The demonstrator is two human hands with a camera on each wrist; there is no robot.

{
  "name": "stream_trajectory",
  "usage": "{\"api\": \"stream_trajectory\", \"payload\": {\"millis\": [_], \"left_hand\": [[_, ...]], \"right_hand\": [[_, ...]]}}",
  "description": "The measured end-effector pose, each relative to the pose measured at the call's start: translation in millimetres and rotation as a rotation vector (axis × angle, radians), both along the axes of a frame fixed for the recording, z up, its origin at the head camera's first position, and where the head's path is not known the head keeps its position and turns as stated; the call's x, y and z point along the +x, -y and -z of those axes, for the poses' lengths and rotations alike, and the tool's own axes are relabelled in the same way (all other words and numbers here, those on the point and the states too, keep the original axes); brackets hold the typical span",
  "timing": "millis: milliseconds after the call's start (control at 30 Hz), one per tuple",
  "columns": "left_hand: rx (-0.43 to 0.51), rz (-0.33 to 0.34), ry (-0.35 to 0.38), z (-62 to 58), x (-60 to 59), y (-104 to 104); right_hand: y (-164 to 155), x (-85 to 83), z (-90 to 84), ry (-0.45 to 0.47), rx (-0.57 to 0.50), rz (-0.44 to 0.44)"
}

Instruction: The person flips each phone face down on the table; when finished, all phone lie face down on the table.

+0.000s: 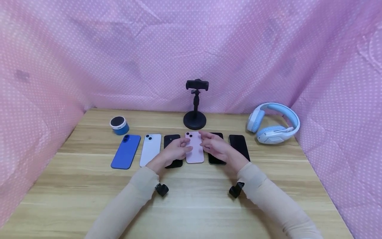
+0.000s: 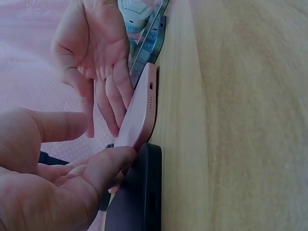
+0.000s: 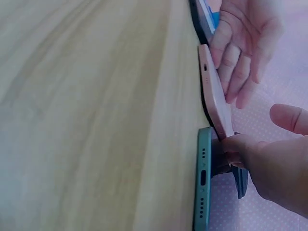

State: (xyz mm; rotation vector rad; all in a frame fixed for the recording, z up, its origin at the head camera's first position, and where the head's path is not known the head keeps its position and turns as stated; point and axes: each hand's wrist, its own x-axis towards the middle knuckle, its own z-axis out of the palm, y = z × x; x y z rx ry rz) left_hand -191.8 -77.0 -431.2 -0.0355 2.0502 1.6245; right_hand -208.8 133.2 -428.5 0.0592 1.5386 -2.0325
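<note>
A pink phone (image 1: 195, 154) lies back up in the middle of a row of phones, its camera end away from me. My left hand (image 1: 174, 151) reaches over a black phone (image 1: 173, 164), its fingertips right at the pink phone's left edge. From the other side, my right hand (image 1: 217, 146) has its fingertips at the right edge, above a dark phone (image 1: 217, 160). In the left wrist view, the left thumb (image 2: 65, 126) stands well away from the pink phone. The right thumb (image 3: 288, 118) is likewise raised and apart from it. Neither hand's fingers are curled round the phone.
To the left lie a white phone (image 1: 150, 151) and a blue phone (image 1: 126, 152), with a small blue-and-white round speaker (image 1: 119, 126) behind. Another dark phone (image 1: 239, 146) lies at right, near blue-and-white headphones (image 1: 276, 134). A black phone stand (image 1: 195, 121) rises behind the row.
</note>
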Motion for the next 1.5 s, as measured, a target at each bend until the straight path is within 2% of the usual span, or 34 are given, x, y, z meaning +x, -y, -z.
{"api": "stream_trajectory", "payload": {"millis": [500,767,900,1300,1500], "left_hand": [[0.032,0.018,-0.002,1.0,3.4,-1],[0.063,0.036,-0.008,5.6,5.3,-1],[0.076,0.059,-0.024,6.2,3.6,2],[0.049,0.065,-0.029,3.2,2.8,0],[0.065,0.069,-0.059,2.8,-1.9,-3]], "right_hand": [[-7,-4.7,-3.3,0.046,-0.043,0.016],[-10,-5.1,1.9,0.019,-0.063,0.017],[-12,-5.1,0.1,0.0,-0.057,-0.005],[-18,1.7,-3.2,-0.019,-0.077,-0.016],[-18,-2.4,-11.1,0.0,-0.116,0.001]]}}
